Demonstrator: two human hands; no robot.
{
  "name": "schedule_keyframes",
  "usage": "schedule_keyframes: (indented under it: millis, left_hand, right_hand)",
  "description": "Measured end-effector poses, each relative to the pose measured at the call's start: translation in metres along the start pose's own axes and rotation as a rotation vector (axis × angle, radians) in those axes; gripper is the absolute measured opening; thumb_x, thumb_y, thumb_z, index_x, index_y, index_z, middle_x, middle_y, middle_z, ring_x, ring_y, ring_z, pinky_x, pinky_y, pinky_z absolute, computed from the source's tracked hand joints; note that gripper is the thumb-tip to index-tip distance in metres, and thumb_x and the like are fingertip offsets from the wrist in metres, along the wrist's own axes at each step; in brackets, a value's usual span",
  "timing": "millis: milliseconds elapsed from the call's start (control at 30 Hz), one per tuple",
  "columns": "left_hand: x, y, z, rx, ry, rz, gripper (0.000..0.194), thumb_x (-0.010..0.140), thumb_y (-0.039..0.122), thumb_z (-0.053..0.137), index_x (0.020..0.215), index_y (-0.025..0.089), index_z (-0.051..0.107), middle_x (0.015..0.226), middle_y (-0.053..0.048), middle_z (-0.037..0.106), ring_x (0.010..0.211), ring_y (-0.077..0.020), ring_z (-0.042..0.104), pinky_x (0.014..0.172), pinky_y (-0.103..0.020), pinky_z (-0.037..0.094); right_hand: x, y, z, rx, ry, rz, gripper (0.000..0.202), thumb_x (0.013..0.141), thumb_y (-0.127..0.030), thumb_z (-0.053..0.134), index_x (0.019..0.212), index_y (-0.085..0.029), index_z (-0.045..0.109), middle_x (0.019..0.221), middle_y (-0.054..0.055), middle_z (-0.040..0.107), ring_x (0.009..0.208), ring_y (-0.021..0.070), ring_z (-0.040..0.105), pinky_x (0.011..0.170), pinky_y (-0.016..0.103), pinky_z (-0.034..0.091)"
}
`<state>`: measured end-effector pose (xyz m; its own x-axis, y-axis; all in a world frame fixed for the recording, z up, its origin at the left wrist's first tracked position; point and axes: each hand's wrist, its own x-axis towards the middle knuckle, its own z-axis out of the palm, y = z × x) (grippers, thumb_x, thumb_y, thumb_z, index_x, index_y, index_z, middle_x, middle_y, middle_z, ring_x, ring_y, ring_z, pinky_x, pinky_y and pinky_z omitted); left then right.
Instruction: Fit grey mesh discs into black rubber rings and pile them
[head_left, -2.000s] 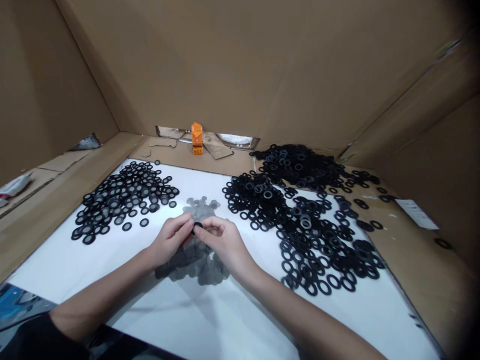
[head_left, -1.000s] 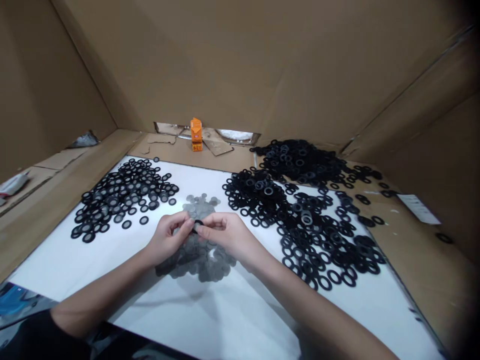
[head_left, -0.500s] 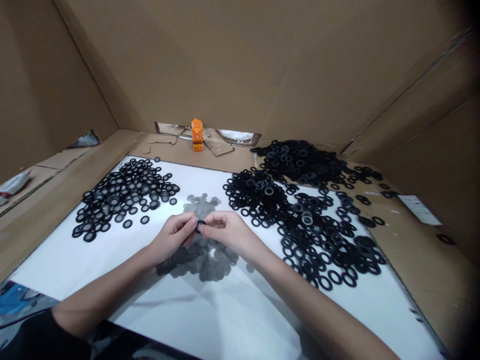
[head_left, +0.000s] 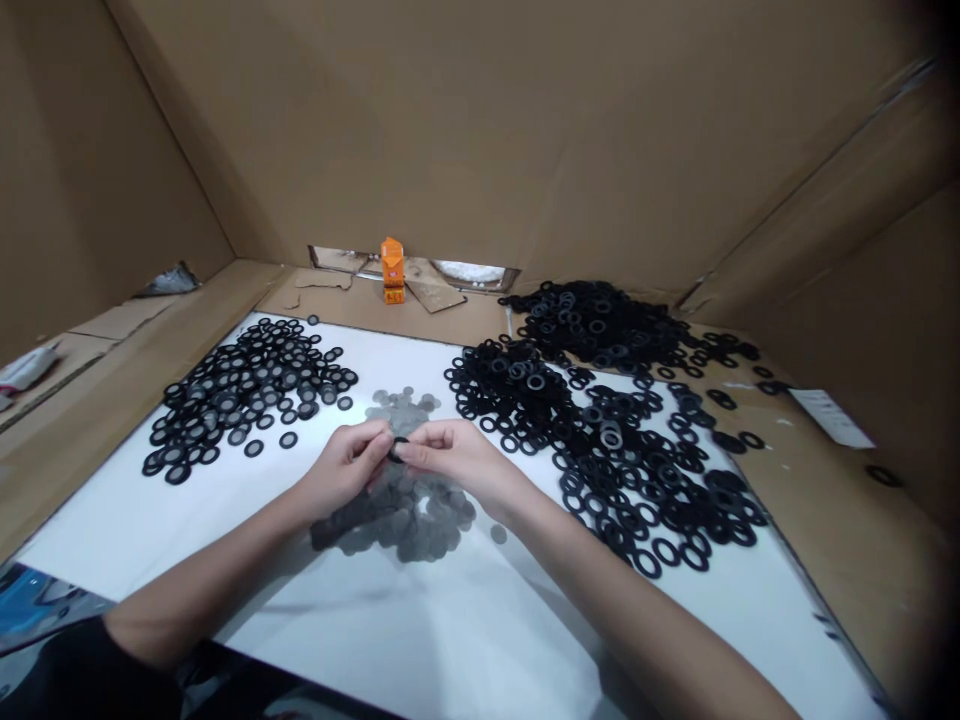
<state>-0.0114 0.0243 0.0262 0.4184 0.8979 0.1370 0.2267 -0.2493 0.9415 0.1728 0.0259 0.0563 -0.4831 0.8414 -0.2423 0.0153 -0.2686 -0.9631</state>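
Black ring, small, flat and matte, is pinched from both sides above a white board, the left hand and right hand each gripping its edge between thumb and fingertips. What fills its middle is too small to make out. Directly beneath the hands spreads a heap of thin, translucent gray discs, with one loose disc near the right forearm. On the board's left lie black rings with gray centers; on its right, a broad sprawl of open black rings, with another mound of black rings behind it on brown cardboard. Tall cardboard walls enclose the work surface, a narrow opening cut low in the back one. An orange carton stands before it, its printing illegible at this size. A white printed slip at far right is likewise unreadable; a white-and-red tube lies at far left.
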Motion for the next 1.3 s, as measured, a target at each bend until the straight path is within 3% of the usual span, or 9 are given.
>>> schedule_keyframes:
  millis: [100, 200, 367, 467, 667, 833, 933, 1033, 1300]
  left_hand:
    - [0.005, 0.001, -0.012, 0.061, -0.089, -0.013, 0.043, 0.094, 0.045, 0.037, 0.061, 0.018, 0.042, 0.047, 0.005, 0.045, 0.044, -0.0093, 0.041, 0.048, -0.022, 0.032]
    - [0.006, 0.001, -0.015, 0.061, -0.07, -0.01, 0.041, 0.094, 0.045, 0.037, 0.062, 0.018, 0.042, 0.046, 0.006, 0.044, 0.043, -0.0094, 0.041, 0.048, -0.022, 0.032]
    - [0.003, 0.008, -0.008, 0.176, 0.05, 0.05, 0.042, 0.095, 0.037, 0.038, 0.058, 0.018, 0.04, 0.051, 0.004, 0.044, 0.048, -0.0095, 0.042, 0.052, -0.022, 0.034]
    - [0.002, 0.013, -0.006, 0.172, 0.01, 0.026, 0.045, 0.095, 0.037, 0.037, 0.055, 0.017, 0.042, 0.05, 0.004, 0.046, 0.05, -0.0099, 0.043, 0.054, -0.022, 0.035]
    - [0.002, 0.013, -0.008, 0.024, -0.125, -0.087, 0.041, 0.091, 0.044, 0.044, 0.063, 0.015, 0.053, 0.045, 0.003, 0.051, 0.044, -0.0094, 0.043, 0.046, -0.021, 0.033]
    - [0.002, 0.012, -0.004, 0.036, -0.047, -0.102, 0.046, 0.091, 0.044, 0.044, 0.054, 0.016, 0.046, 0.044, 0.003, 0.046, 0.045, -0.0094, 0.043, 0.048, -0.021, 0.033]
    - [0.001, 0.013, -0.002, 0.064, 0.006, -0.085, 0.048, 0.091, 0.044, 0.042, 0.052, 0.017, 0.043, 0.044, 0.003, 0.044, 0.046, -0.0099, 0.042, 0.05, -0.022, 0.034]
    - [0.0, 0.014, -0.001, 0.07, -0.008, -0.086, 0.048, 0.091, 0.044, 0.042, 0.052, 0.017, 0.043, 0.045, 0.003, 0.044, 0.047, -0.0102, 0.042, 0.051, -0.022, 0.034]
    - [-0.001, 0.01, -0.002, 0.061, -0.117, -0.08, 0.047, 0.091, 0.041, 0.043, 0.052, 0.016, 0.047, 0.047, 0.002, 0.048, 0.048, -0.0099, 0.042, 0.049, -0.022, 0.033]
  right_hand:
    - [0.0, -0.003, -0.002, 0.078, -0.017, 0.11, 0.033, 0.069, -0.045, 0.073, 0.075, -0.014, 0.07, 0.068, 0.001, 0.065, 0.066, 0.0111, 0.058, 0.068, 0.024, 0.042]
    - [0.001, -0.002, 0.0, 0.111, 0.027, 0.136, 0.034, 0.067, -0.047, 0.074, 0.071, -0.014, 0.068, 0.071, 0.001, 0.066, 0.065, 0.0106, 0.06, 0.068, 0.023, 0.043]
    - [0.003, 0.003, 0.004, 0.159, 0.044, 0.053, 0.03, 0.064, -0.042, 0.078, 0.074, -0.016, 0.066, 0.071, -0.001, 0.065, 0.063, 0.0103, 0.061, 0.067, 0.023, 0.045]
    - [0.003, 0.004, 0.002, 0.108, 0.082, -0.025, 0.028, 0.065, -0.04, 0.077, 0.074, -0.015, 0.068, 0.069, -0.001, 0.064, 0.062, 0.0108, 0.059, 0.066, 0.024, 0.045]
    - [0.001, 0.005, 0.003, 0.197, 0.099, 0.005, 0.03, 0.071, -0.044, 0.072, 0.069, -0.015, 0.066, 0.067, -0.001, 0.061, 0.064, 0.0104, 0.058, 0.068, 0.024, 0.045]
    - [0.004, 0.011, 0.003, 0.389, 0.043, 0.049, 0.033, 0.074, -0.048, 0.069, 0.08, -0.015, 0.068, 0.077, 0.001, 0.065, 0.064, 0.0081, 0.058, 0.076, 0.025, 0.046]
    - [0.003, 0.01, 0.003, 0.411, 0.058, 0.035, 0.031, 0.066, -0.043, 0.077, 0.076, -0.015, 0.068, 0.075, 0.0, 0.064, 0.066, 0.0086, 0.06, 0.078, 0.025, 0.047]
    - [0.001, 0.008, 0.004, 0.4, 0.077, 0.023, 0.031, 0.06, -0.04, 0.081, 0.069, -0.014, 0.067, 0.069, -0.002, 0.061, 0.065, 0.009, 0.059, 0.077, 0.025, 0.047]
    - [0.002, 0.01, 0.0, 0.322, 0.053, 0.059, 0.035, 0.062, -0.046, 0.078, 0.064, -0.013, 0.065, 0.064, 0.0, 0.062, 0.064, 0.0103, 0.058, 0.073, 0.024, 0.045]
